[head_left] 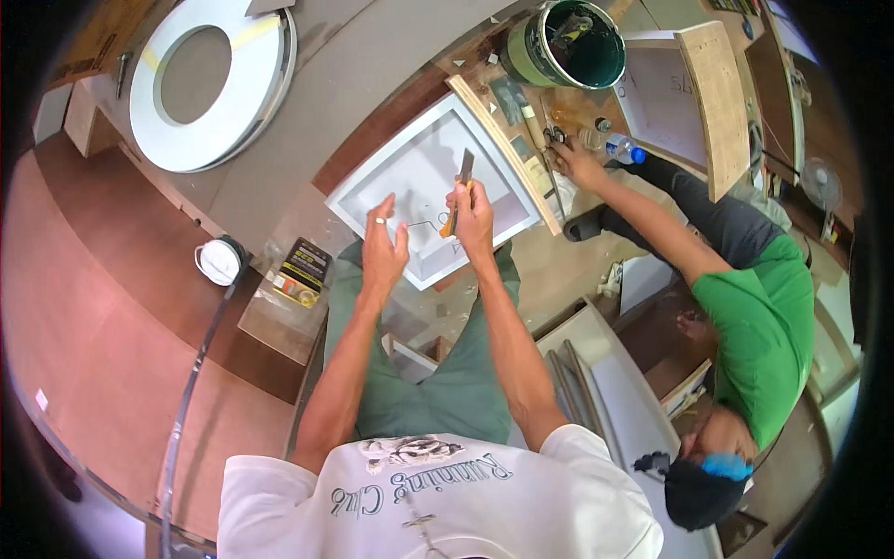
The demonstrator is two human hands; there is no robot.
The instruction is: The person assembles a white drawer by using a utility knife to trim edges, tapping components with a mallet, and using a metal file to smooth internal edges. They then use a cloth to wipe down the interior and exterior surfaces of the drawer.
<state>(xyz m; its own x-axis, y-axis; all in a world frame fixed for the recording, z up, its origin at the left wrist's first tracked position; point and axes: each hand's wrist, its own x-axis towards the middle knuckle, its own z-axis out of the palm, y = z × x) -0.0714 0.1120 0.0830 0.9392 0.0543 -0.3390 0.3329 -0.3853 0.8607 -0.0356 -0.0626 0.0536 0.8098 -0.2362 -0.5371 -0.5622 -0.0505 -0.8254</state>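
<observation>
My right hand (472,216) is closed around a yellow-handled tool with a flat grey blade (467,164). The blade points up and away, and the handle's end shows below the fist; I cannot tell whether it is a knife or a chisel. My left hand (384,250) holds nothing, its fingers apart, with a ring on one finger. Both hands are over a shallow white drawer box (358,200) tilted in front of my knees. A raw wood panel (507,154) runs along its right side, and pencil marks show on its inner bottom.
At the right, a person in a green shirt (759,321) reaches toward scissors (556,133) beside a water bottle (624,149). A dark green bucket (582,47) and another drawer box (712,107) stand beyond. White edging rolls (154,102) lie far left, and a brown panel (140,354) nearer left.
</observation>
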